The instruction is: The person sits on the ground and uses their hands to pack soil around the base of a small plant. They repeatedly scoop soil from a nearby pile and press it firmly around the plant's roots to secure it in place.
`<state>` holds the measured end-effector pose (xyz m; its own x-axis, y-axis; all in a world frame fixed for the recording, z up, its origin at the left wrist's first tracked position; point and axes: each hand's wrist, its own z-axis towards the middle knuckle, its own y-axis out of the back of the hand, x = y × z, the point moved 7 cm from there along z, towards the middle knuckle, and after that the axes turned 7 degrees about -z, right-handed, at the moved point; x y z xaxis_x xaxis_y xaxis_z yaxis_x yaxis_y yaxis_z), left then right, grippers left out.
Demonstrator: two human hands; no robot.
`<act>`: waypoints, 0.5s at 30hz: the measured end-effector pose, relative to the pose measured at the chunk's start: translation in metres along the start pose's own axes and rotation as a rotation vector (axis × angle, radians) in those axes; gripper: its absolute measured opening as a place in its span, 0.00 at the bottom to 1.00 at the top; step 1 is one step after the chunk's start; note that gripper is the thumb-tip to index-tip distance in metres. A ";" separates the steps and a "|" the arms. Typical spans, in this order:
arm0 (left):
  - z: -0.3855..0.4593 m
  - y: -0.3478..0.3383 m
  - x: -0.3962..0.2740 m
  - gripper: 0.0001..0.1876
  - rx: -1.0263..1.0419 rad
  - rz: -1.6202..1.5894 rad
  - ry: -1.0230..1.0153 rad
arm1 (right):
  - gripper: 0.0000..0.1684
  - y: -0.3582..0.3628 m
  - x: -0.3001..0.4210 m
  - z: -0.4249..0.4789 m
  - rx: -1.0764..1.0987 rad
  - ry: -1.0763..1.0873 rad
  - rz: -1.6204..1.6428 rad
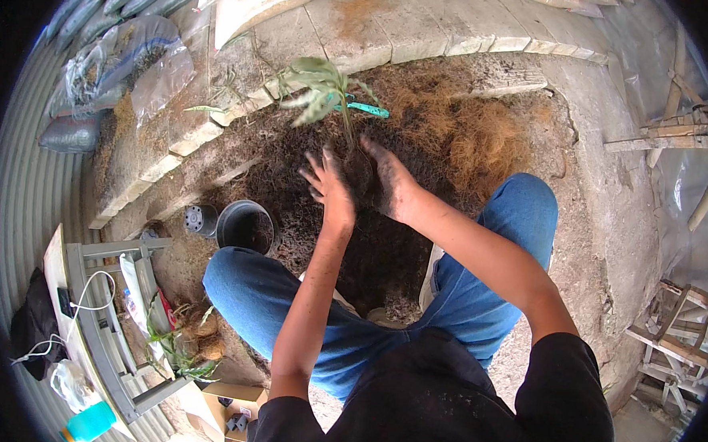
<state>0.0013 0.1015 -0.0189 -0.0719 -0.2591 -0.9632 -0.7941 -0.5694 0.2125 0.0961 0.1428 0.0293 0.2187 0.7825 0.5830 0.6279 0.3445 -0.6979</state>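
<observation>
A leafy potted-type plant (316,84) with a thin stem stands before me, its dark root ball (359,170) between my palms. My left hand (333,187), soil-stained, is at the root ball's left side with its fingers spread. On the right side, my right hand (392,181) lies against or close to the root ball, its fingers pointing up the picture; firm contact cannot be told. Dark soil (370,252) spreads below and around both hands. A turquoise tool (367,109) lies behind the stem, partly hidden by leaves.
Brown coir fibre (478,137) lies right of the soil. Left are an empty-looking black plastic pot (247,227) and a smaller overturned one (200,219). A concrete block edge (196,139) curves behind. A grey metal frame (105,322), a cardboard box (230,406) and wooden racks (675,340) stand around.
</observation>
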 end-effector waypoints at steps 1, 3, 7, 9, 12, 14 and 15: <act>-0.002 -0.001 0.002 0.37 -0.015 -0.079 0.032 | 0.34 0.007 -0.002 0.000 -0.056 -0.023 0.004; -0.001 -0.006 0.003 0.36 0.028 -0.377 0.156 | 0.34 0.010 -0.007 0.001 -0.108 -0.064 0.022; -0.013 -0.012 -0.003 0.29 0.121 -1.137 0.545 | 0.37 -0.003 0.017 -0.009 -0.177 0.300 -0.822; -0.016 -0.010 -0.017 0.25 0.168 -1.262 0.544 | 0.34 -0.007 0.018 -0.022 -0.378 0.304 -1.690; -0.021 -0.011 -0.026 0.25 0.153 -1.297 0.540 | 0.31 -0.037 0.031 -0.043 -0.400 0.954 -1.780; -0.030 -0.014 -0.024 0.26 0.147 -1.289 0.596 | 0.26 -0.042 0.030 -0.041 -0.218 1.127 -1.672; -0.032 -0.016 -0.026 0.26 0.188 -1.308 0.580 | 0.23 -0.042 0.029 -0.037 -0.157 1.171 -1.715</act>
<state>0.0357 0.0922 0.0080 0.9701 0.0583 -0.2355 -0.1668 -0.5447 -0.8219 0.1034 0.1321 0.0911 -0.2990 -0.8519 0.4301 0.6956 0.1140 0.7094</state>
